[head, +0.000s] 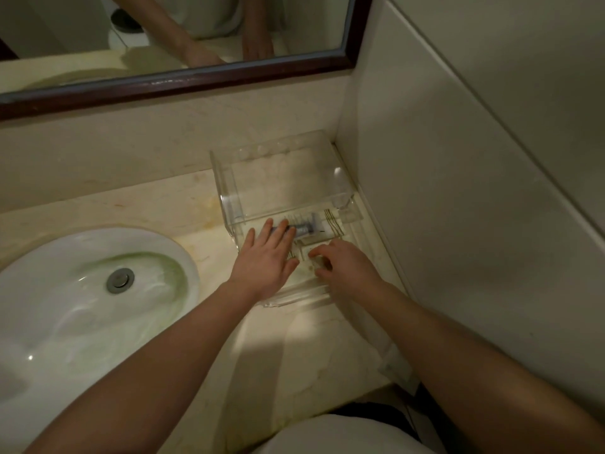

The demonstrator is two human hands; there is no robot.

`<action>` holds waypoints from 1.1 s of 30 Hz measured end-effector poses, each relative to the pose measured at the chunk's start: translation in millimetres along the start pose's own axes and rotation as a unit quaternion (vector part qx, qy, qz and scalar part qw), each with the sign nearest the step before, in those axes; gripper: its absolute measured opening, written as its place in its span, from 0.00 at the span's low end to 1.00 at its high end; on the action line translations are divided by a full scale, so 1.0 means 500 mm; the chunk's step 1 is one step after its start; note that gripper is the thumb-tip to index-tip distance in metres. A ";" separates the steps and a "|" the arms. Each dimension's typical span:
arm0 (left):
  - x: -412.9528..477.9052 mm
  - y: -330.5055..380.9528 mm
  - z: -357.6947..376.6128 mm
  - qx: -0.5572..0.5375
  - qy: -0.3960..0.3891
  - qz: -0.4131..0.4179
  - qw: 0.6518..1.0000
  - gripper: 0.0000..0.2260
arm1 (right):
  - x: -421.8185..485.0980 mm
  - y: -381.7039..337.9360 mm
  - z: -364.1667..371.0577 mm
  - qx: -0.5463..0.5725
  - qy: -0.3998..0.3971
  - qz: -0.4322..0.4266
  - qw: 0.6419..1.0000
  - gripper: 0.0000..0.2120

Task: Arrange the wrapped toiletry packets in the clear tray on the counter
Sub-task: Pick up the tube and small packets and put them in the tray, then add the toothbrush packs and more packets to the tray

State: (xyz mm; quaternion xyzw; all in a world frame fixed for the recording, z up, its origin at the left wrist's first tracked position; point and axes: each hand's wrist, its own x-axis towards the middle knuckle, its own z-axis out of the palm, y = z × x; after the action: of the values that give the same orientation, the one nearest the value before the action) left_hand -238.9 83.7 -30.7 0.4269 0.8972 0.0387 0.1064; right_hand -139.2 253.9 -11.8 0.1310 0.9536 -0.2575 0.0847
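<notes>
A clear acrylic tray (355,216) with a raised back shelf stands in the counter's right corner. Its front section holds wrapped toiletry packets: a grey one (306,228) lies across the middle and a pale one (316,264) sits near the front. My left hand (268,260) lies flat with straight fingers, its fingertips on the left end of the grey packet. My right hand (343,262) has its fingers and thumb curled round the pale packet. Some packets are hidden under both hands.
A white oval sink (82,306) with a metal drain (119,280) fills the left of the beige counter (294,352). A tiled wall (458,191) runs close along the tray's right side. A dark-framed mirror (183,81) hangs above the backsplash.
</notes>
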 end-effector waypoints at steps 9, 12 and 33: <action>-0.006 0.043 -0.021 -0.028 0.038 0.002 0.999 0.26 | -0.076 0.039 -0.052 0.097 0.073 0.049 0.991 0.13; -0.021 0.077 -0.027 -0.090 0.087 0.020 0.992 0.25 | -0.149 0.051 -0.063 0.076 0.108 0.095 0.987 0.16; -0.325 0.126 0.006 -0.197 0.195 -0.131 0.952 0.24 | -0.250 0.093 -0.023 -0.241 -0.165 0.105 0.951 0.16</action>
State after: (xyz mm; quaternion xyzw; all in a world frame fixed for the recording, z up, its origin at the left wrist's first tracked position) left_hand -91.0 -2.1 2.1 0.2599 0.9232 0.2827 0.0154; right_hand -8.0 272.6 4.6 0.1613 0.9409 -0.0281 0.2966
